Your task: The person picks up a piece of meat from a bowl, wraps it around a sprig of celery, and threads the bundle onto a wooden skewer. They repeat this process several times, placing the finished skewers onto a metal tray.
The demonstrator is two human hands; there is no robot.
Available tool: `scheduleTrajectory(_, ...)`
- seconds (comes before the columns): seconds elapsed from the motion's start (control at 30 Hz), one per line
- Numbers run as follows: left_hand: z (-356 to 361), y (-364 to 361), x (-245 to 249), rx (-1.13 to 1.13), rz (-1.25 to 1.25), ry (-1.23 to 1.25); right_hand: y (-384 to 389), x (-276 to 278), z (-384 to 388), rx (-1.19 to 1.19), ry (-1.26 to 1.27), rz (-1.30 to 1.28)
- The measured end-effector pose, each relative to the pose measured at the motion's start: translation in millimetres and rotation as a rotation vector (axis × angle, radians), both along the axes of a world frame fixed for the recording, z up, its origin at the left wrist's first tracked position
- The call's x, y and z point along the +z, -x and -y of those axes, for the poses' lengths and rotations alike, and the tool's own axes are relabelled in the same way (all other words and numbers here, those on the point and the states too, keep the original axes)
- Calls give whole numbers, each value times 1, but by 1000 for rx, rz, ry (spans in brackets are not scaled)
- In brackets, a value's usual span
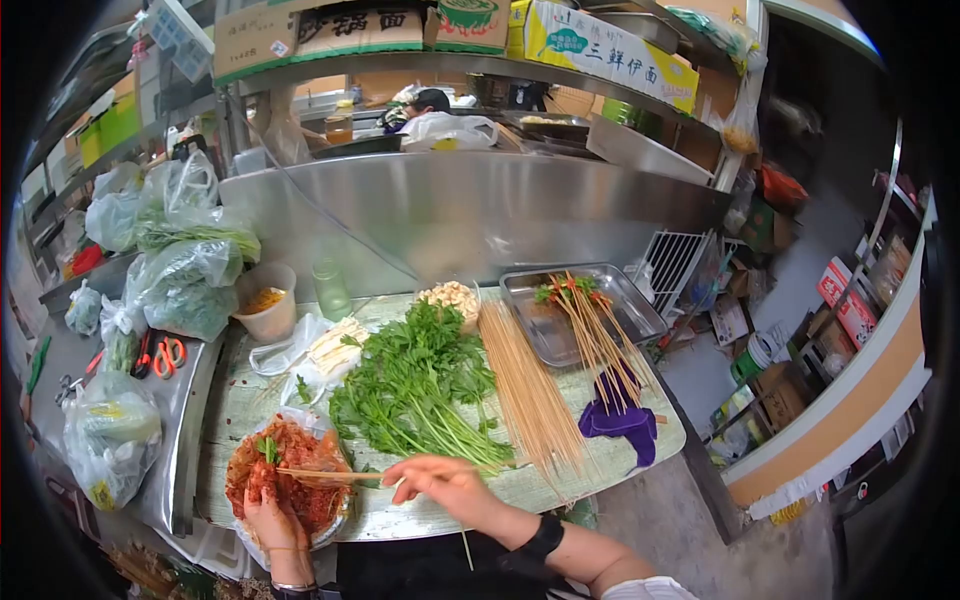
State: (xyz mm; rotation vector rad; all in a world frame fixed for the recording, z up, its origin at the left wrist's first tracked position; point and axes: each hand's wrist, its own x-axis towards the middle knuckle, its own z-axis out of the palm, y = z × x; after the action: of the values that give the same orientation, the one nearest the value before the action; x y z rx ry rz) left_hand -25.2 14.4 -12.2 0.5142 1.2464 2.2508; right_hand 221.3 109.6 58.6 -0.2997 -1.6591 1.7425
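Observation:
My left hand (272, 522) is over a bowl (244, 540) of red, sauce-coated meat (318, 435). Its fingers are closed around a piece of that meat, with a green herb sprig (267, 449) showing just above them. My right hand (440, 487) pinches a bamboo skewer (335, 474), whose other end points left toward the piece in my left hand. The exact contact at that tip is hard to make out. Beyond the right hand lies a pile of leafy green herbs (415, 375), stems toward me. Bare bamboo skewers (530, 385) lie fanned out to its right.
A metal tray (520, 320) holds filled skewers (590, 315), their sticks over a purple cloth (625, 425). White enoki-like strands (338, 345), a tub (268, 318), a green glass (331, 288) and pale pieces (450, 298) stand behind. Bags (112, 440) and scissors (170, 357) lie left.

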Motion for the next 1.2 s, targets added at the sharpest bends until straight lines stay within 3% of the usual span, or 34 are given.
scheduleTrajectory(0.07,-3,-10,6,-56,-31,-73,-19,-2,-7,-88,339,10)
scheduleTrajectory(0.13,-1,-16,16,-150,-94,-119,-45,-3,-18,-217,289,-84)
scheduleTrajectory(0.27,4,-17,15,-191,-189,-81,-103,10,-74,-734,259,-290)
scheduleTrajectory(0.37,4,-18,15,-137,-158,-9,-143,22,-136,-906,195,-356)
scheduleTrajectory(0.6,4,-13,9,-143,-242,9,-189,-35,-256,-1221,557,-479)
scheduleTrajectory(0.77,3,-17,14,-165,-187,15,-201,-63,-268,-1103,687,-571)
scheduleTrajectory(0.83,1,-22,23,-84,-229,142,-192,-55,-253,-1012,786,-485)
scheduleTrajectory(0.9,3,-19,16,-53,-157,136,-172,-43,-227,-765,749,-345)
scheduleTrajectory(0.97,4,-19,18,-97,-197,104,-139,-25,-195,-708,724,-210)
scheduleTrajectory(1.03,5,-18,12,-84,-193,65,-109,-13,-167,-498,471,73)
scheduleTrajectory(1.1,5,-16,9,-94,-173,65,-69,-2,-145,-516,406,227)
scheduleTrajectory(1.17,7,-14,8,-92,-176,60,-38,0,-131,-391,87,585)
scheduleTrajectory(1.2,8,-14,8,-93,-216,88,-26,-8,-130,-386,84,594)
